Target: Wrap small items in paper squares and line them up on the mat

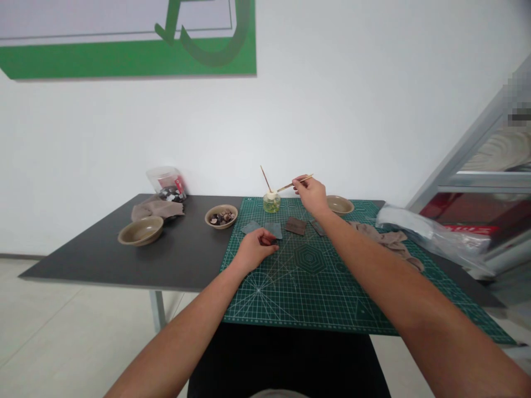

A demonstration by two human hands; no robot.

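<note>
My right hand (311,193) pinches a thin wooden stick (285,187), whose lower end reaches the white mouth of a small glass jar (271,204) with yellowish-green contents. A second thin stick (265,178) leans up out of that jar. Nearer to me, my left hand (257,247) is closed just above the green cutting mat (265,309); a small dark thing shows at its fingertips, too small to name. Beyond it lie grey-blue square pieces (274,230) and a brown square piece (296,225). Another dark square (318,228) is partly hidden by my right forearm.
On the left are a bowl of dark stone-like pieces (223,217), a tan bowl (141,232), a brown cloth (157,208) and a clear tub (168,184). On the right are another bowl (340,204), a crumpled cloth (385,239) and a plastic bag (431,235). A wall stands behind.
</note>
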